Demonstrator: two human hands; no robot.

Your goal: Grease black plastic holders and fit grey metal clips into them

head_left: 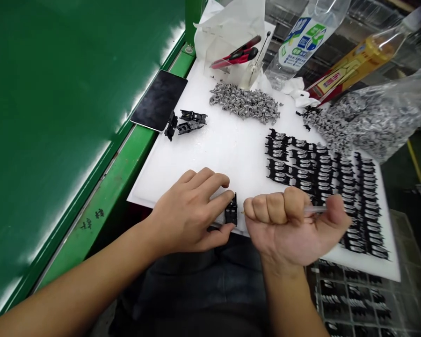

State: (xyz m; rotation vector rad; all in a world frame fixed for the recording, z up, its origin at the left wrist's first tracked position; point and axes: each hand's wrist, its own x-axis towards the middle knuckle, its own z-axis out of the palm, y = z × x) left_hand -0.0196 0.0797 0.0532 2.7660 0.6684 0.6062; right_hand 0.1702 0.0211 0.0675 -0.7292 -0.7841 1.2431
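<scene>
My left hand [194, 213] pinches a small black plastic part [231, 210] between thumb and fingers, near the front edge of the white board [228, 145]. Wrapped in a fist just to its right, my right hand [291, 224] grips a thin translucent stick [315, 209], with the thumb against its back end. A small yellowish tip shows on the near side of that fist, pointing at the black part and apart from it. Further back on the board lie several loose black parts [191, 122]. Rows of black parts with shiny grey inserts [305, 164] cover the right side.
A heap of small grey pieces [245, 103] sits at the back, beside a clear holder with red-black cutters [236, 58]. A phone-like dark slab [159, 99] lies left. Bottles [301, 42] and a bag of grey pieces [375, 112] stand right; a compartment tray [358, 299] is below.
</scene>
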